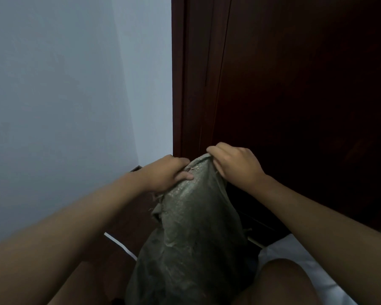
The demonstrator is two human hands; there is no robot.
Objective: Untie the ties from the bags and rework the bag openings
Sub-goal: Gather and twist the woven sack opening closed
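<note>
— While gripping the top edge, curled tight: left hand (171,172), fingers folded over the far side of the woven bag (194,227), thumb pressed flat on the near face.

— And the right hand (233,165)?

— Clenched likewise on the same gathered rim, knuckles up, fingers hooked over the fabric at the bag's highest point. Just beside the left, with only a bunched ridge of cloth between them.

— Any tie visible at the opening?

— Cannot tell. Hidden under the fingers, if present at all. Only a few loose frayed strands near the left thumb.

— Where does the bag stand?

— Upright between the knees, close in front of the body. Grey-green, coarse weave, creased, narrowing toward the pinched top and bulging lower down. Right knee (279,280) touching its lower right side.

— Beyond that?

— White bedding (317,260) under the right leg, at lower right. Dark wooden door (295,84) behind the bag, filling the right half of the view. Pale blue-grey wall (75,84) on the left, meeting the door frame just above the left hand. Dark brown floor (119,221) below the left forearm.
</note>
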